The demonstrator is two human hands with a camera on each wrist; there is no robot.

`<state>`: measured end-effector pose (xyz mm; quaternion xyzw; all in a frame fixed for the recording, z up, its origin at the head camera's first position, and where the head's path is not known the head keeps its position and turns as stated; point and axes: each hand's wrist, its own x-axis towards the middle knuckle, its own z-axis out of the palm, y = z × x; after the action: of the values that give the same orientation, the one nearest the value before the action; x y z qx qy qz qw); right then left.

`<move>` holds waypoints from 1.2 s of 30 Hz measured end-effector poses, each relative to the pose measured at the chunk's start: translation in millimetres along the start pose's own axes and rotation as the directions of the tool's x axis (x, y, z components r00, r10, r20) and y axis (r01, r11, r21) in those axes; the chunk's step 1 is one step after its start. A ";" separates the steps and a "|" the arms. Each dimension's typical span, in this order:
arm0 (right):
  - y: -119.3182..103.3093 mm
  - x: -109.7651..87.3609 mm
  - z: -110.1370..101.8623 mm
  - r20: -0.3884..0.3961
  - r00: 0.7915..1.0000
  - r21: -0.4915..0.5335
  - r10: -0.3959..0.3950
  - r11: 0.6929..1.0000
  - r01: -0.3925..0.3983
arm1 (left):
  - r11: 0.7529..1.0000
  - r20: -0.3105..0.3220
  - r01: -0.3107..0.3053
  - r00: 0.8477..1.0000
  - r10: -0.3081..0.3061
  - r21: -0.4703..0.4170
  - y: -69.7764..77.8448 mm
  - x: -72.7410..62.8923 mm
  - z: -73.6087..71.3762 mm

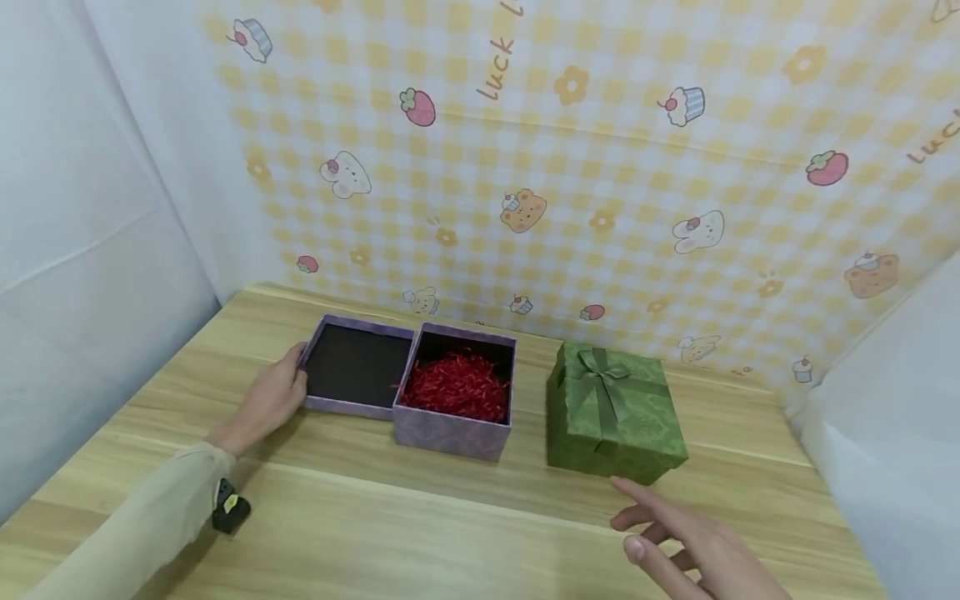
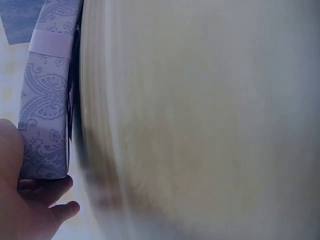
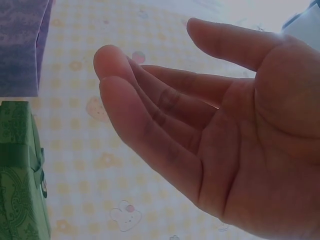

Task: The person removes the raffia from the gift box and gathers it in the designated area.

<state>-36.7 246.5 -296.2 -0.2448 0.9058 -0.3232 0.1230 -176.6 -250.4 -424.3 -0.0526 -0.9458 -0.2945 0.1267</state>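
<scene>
My left hand (image 1: 272, 400) grips the left edge of a purple patterned box lid (image 1: 358, 367), which lies with its black inside facing up. In the left wrist view the fingers sit at one end of the lid's paisley side wall (image 2: 45, 100), which bears a pale ribbon band. Right beside the lid stands the purple box (image 1: 450, 433), uncovered, with red shredded paper (image 1: 456, 387) inside. My right hand (image 1: 697, 542) hovers in front of a closed green gift box (image 1: 633, 408) with a green bow (image 1: 600, 375). Its fingers are loosely bent, apart from the box, and hold nothing.
Everything stands on a wood-grain table (image 1: 360, 517). Behind it hangs a yellow checked cloth (image 1: 465, 175) with cartoon prints. White sheets close off the left side (image 1: 97, 167) and the right side (image 1: 892, 417).
</scene>
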 end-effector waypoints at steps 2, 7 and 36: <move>0.2 -0.4 2.7 -0.001 1.000 0.007 -0.007 1.000 0.007 | 1.000 0.007 0.003 1.000 -0.003 0.015 -1.3 -3.9 -2.5; -0.8 1.2 7.5 0.014 0.999 0.059 -0.042 0.997 0.041 | 0.998 0.032 0.033 0.999 -0.034 0.044 -6.1 -17.2 -12.8; 5.3 81.3 16.4 -0.120 0.986 0.072 -0.111 0.990 0.120 | 0.943 0.198 -0.334 0.923 0.329 -0.012 113.8 44.2 -23.2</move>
<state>-101.5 198.9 -317.4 -0.2728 0.8821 -0.3792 0.0608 -194.5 -169.1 -332.0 -0.2393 -0.9342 -0.2519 0.0808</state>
